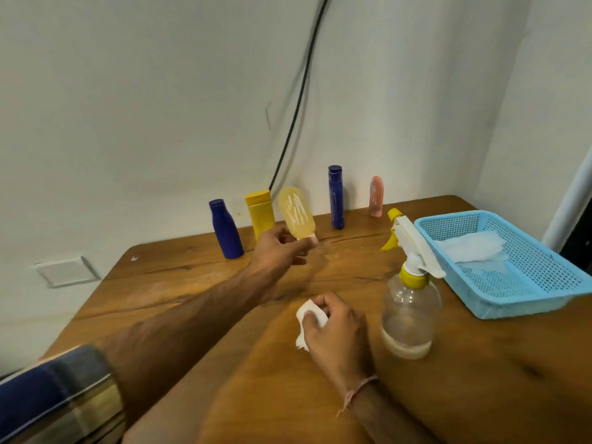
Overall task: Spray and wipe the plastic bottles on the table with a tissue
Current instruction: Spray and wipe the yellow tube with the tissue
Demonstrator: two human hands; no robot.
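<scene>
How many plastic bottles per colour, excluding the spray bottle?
Blue: 2 (short blue bottle, tall blue bottle)
Yellow: 2 (opaque yellow bottle, translucent yellow bottle in left hand)
Pink: 1 (pink bottle)
Total: 5

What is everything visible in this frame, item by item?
short bottle: one, dark blue, back row, far left
yellow bottle: one, yellow, right of it
pale bottle: one, translucent yellow, tilted, in left hand
tall bottle: one, dark blue, by wall
pink bottle: one, pink, back row, rightmost
spray bottle: one, clear, yellow collar, beside right hand
basket: one, light blue, table's right
basket tissues: count unclear, white, inside basket
tissue: one, white, in right hand
table: one, brown wood
cable: one, black, on wall
left hand: holds pale bottle's lower end
right hand: grips tissue
</scene>
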